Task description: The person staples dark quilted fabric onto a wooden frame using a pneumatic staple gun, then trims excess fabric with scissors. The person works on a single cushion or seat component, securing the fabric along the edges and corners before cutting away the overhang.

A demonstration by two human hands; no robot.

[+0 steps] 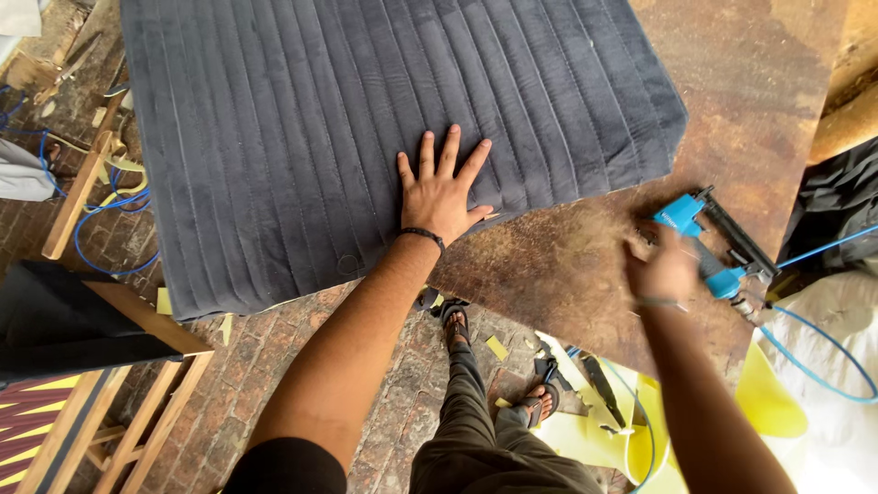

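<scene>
Two hands: left hand (442, 194) fingers splayed flat on grey quilted panel (366, 119), right hand (663, 270) blurred, grasping blue staple gun (718, 247).

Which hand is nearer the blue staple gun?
Right. The right hand is at the blue staple gun; the left hand lies flat on the grey quilted panel.

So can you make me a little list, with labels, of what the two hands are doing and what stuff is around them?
left hand: left hand pressed flat, fingers spread, on the dark grey ribbed padded fabric panel
right hand: right hand, blurred, at the blue air stapler
hose: thin blue air hose runs from the stapler
surface: worn brown board table
floor: brick floor, yellow foam scraps
</scene>
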